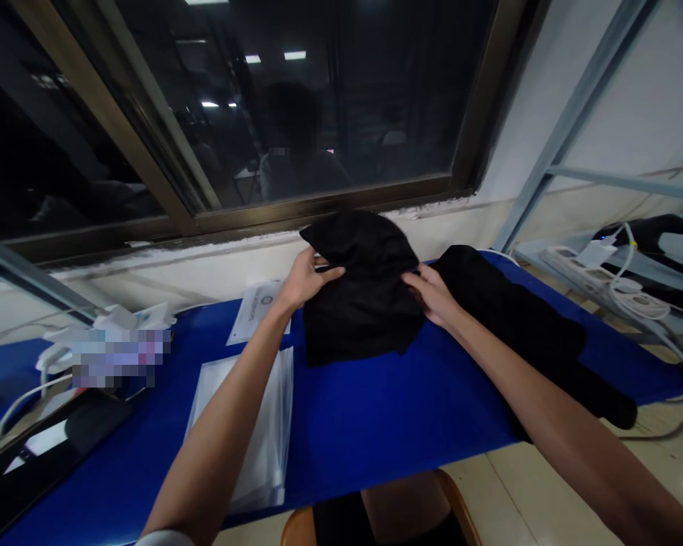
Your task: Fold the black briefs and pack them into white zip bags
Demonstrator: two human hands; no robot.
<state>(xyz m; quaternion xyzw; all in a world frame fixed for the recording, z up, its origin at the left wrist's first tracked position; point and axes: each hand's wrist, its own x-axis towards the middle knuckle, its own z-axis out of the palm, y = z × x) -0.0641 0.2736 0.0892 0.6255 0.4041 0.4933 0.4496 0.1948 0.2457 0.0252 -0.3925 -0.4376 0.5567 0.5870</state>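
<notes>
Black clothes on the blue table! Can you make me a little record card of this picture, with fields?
Left hand: on the left side of the black cloth bundle
Right hand: on the bundle's right side, beside the longer black cloth
Surface: blue table
Also on table: clear plastic sleeve, printed paper
Off to the right: power strip

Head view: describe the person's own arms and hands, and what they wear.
The left hand and right hand are bare, with no gloves, and no watch or band shows at either wrist. The left arm is bare down to a white sleeve edge at the bottom of the view. The right arm is bare as far as the view shows. Neither arm shows cables or markings.
</notes>
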